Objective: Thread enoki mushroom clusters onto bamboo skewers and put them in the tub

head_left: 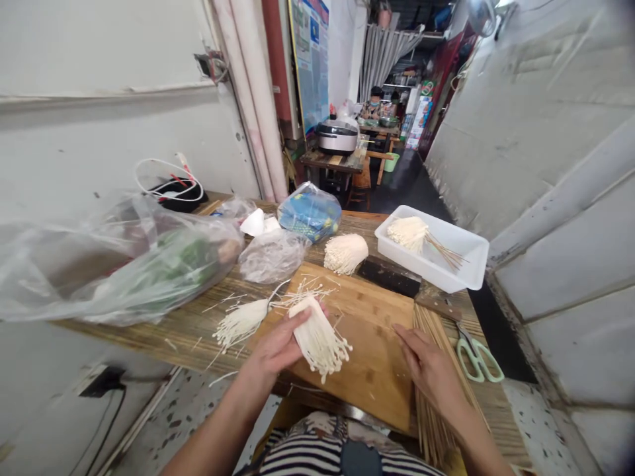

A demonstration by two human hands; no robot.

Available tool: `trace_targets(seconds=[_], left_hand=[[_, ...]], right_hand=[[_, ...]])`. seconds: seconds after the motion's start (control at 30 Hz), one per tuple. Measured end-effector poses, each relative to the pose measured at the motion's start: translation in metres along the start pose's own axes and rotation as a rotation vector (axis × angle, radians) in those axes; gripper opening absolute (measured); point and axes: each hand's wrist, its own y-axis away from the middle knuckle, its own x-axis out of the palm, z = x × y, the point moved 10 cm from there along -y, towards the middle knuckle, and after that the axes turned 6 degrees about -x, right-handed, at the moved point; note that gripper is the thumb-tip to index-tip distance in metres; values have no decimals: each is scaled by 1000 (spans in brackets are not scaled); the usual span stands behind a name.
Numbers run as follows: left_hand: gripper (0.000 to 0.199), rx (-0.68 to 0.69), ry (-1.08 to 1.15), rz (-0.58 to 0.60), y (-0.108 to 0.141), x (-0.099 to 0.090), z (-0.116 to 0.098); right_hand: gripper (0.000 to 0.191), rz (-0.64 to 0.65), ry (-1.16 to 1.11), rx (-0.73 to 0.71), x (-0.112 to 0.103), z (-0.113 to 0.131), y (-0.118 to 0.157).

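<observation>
My left hand point(285, 344) is closed around a bundle of enoki mushrooms point(320, 340), its caps hanging toward me over the wooden cutting board point(381, 337). My right hand point(429, 367) hovers at the board's right edge, beside a pile of bamboo skewers point(431, 423). Its fingers reach forward, and I see nothing held in them. Left of the board lies a loose clump of enoki point(243, 322), with stray stems scattered near it. Another enoki bunch point(346, 253) sits behind the board. Skewered enoki point(409, 233) rests in a white plastic tray point(426, 268).
A cleaver point(389, 276) lies along the board's back edge. Green-handled scissors point(479, 360) are right of the skewers. Clear bags, one with greens point(183, 261), and a blue bag point(310, 211) occupy the left and back. Farther off stands an electric cooker point(337, 137); a person sits beyond.
</observation>
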Motion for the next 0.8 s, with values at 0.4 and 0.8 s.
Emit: trace_targets(seconds=[0.4, 0.8], left_hand=[[33, -31, -328, 35, 15, 38, 10], [29, -22, -453, 56, 28, 45, 10]], right_hand=[[42, -31, 86, -245, -76, 59, 14], [37, -2, 283, -291, -79, 69, 13]])
